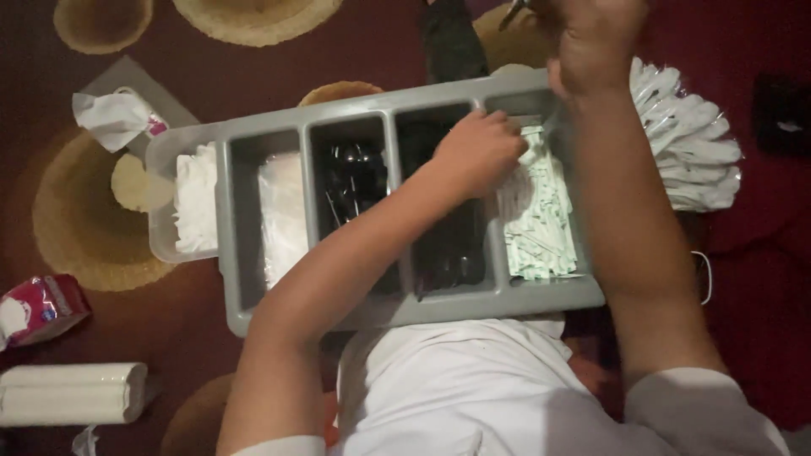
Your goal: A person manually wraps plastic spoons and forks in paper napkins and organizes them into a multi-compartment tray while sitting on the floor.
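Around the grey divided tray [405,308]: a tissue box [118,114] far left, a red packet [38,308] and folded white towels [72,393] lower left, a bundle of white plastic cutlery [688,139] at right. Inside: white wrapped items, black cutlery [351,181], pale green sachets [536,219] in the rightmost compartment. Left hand [481,152] curled over the divider, fingers [507,131] bent and pressed together touching the sachets' upper edge. Right hand [596,42] closed above the tray's far rim; contents hidden, cannot tell.
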